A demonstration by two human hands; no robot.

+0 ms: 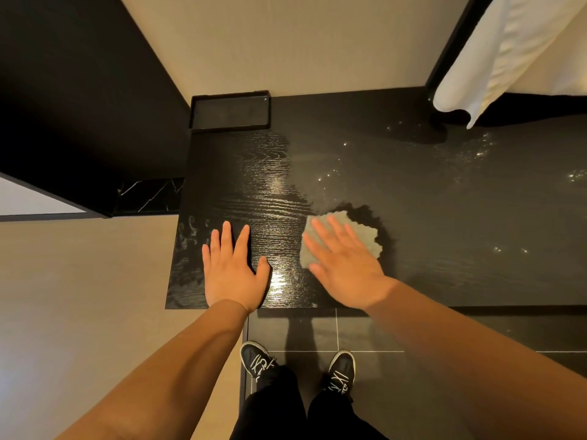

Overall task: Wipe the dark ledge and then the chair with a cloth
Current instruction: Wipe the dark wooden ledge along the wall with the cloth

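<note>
Two flat hands on the dark ledge (444, 217), head view.
The right hand (344, 265) presses the grey cloth (362, 233) down with straight fingers; the left hand (233, 274) rests flat beside it, fingers spread. Unpinched, the cloth could slip from under the palm, leaving the specks (476, 154) farther right unwiped. No chair shows.

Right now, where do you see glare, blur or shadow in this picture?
Head view: glare streaks the dark ledge between the hands, brightest beside the left hand; the right hand, flat on the grey cloth, looks motion-blurred; the cloth throws a dark shadow on its far side.
</note>
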